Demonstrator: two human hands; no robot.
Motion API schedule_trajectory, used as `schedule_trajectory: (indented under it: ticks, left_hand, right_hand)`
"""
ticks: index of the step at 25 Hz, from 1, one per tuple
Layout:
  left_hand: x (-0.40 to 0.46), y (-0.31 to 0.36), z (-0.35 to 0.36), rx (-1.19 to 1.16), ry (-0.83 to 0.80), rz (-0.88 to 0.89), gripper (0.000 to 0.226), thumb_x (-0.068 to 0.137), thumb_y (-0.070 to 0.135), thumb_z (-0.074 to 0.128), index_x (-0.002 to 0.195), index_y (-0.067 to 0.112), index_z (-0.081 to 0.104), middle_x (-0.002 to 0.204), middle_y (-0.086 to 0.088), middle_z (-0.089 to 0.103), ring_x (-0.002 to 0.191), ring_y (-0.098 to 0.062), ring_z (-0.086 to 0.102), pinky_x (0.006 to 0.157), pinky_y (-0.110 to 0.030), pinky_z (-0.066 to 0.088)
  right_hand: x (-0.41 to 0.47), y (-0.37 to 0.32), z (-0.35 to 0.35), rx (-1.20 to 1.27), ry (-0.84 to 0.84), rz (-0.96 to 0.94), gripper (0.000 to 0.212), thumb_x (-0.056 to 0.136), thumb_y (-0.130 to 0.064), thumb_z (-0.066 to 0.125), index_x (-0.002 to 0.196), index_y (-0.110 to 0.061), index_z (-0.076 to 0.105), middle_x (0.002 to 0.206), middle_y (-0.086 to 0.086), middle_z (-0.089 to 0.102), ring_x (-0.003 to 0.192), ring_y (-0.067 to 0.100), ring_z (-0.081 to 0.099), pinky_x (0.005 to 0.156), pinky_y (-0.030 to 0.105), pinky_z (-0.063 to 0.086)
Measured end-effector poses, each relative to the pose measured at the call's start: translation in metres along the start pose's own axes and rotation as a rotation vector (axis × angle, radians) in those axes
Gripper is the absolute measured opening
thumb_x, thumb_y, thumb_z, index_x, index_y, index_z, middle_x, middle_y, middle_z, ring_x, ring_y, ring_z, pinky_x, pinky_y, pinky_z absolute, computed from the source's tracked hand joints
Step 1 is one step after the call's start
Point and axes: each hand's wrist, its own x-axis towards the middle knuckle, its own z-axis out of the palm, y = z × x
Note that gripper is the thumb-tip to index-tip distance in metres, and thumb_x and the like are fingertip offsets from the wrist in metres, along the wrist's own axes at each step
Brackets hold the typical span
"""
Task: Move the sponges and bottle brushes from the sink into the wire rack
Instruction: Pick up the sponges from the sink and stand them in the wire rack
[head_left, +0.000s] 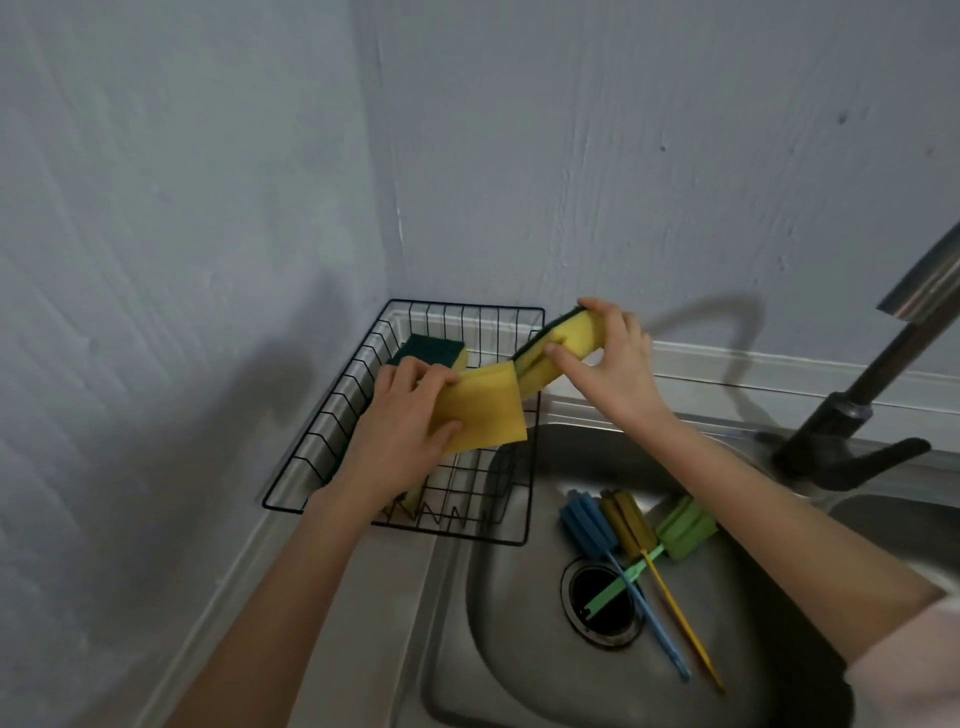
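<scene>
While brushes (631, 525) lie in sink (519, 623), L hand (400, 415) & R hand (613, 364) each grip sponges (483, 410).

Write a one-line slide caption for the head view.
Left hand and right hand each hold a sponge over the wire rack; three bottle brushes lie in the sink.

Pale grey-blue plaster walls (208, 182) meet in corner; white trim (779, 364) along base; dim light.
</scene>
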Motion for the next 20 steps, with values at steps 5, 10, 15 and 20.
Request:
schedule_trajectory:
  ticks: [5, 10, 15, 20]
  left_hand:
    - [0.011, -0.032, 0.001, -0.013, 0.016, -0.116, 0.042, 0.079, 0.022, 0.063, 0.117, 0.019, 0.044, 0.124, -0.007, 0.041, 0.119, -0.022, 0.029, 0.09, -0.035, 0.039]
    - [0.023, -0.061, 0.013, 0.009, 0.022, -0.168, 0.039, 0.079, 0.022, 0.062, 0.114, 0.019, 0.045, 0.122, -0.005, 0.041, 0.118, -0.019, 0.028, 0.081, -0.029, 0.036]
    - [0.036, -0.073, 0.025, -0.027, 0.071, -0.181, 0.033, 0.077, 0.018, 0.063, 0.106, 0.019, 0.047, 0.121, -0.003, 0.044, 0.113, -0.015, 0.027, 0.077, -0.026, 0.035]
    - [0.046, -0.089, 0.026, -0.008, 0.17, -0.241, 0.032, 0.074, 0.015, 0.067, 0.101, 0.019, 0.05, 0.118, -0.003, 0.048, 0.109, -0.015, 0.031, 0.067, -0.025, 0.034]
  right_hand:
    - [0.026, -0.005, 0.036, 0.143, -0.103, 0.155, 0.063, 0.08, -0.031, 0.061, 0.135, -0.031, 0.03, 0.112, 0.006, 0.033, 0.093, 0.021, 0.045, 0.085, 0.025, 0.036]
    - [0.065, -0.01, 0.079, 0.288, -0.213, 0.29, 0.046, 0.081, -0.024, 0.062, 0.123, -0.025, 0.047, 0.13, 0.015, 0.039, 0.104, 0.023, 0.045, 0.092, 0.032, 0.042]
    - [0.09, -0.008, 0.121, 0.321, -0.289, 0.247, 0.044, 0.076, -0.018, 0.07, 0.115, -0.022, 0.05, 0.128, 0.014, 0.044, 0.116, 0.03, 0.048, 0.098, 0.045, 0.047]
    - [0.105, -0.002, 0.162, 0.314, -0.349, 0.25, 0.051, 0.073, -0.006, 0.07, 0.116, -0.016, 0.045, 0.131, 0.015, 0.039, 0.116, 0.034, 0.049, 0.095, 0.044, 0.05]
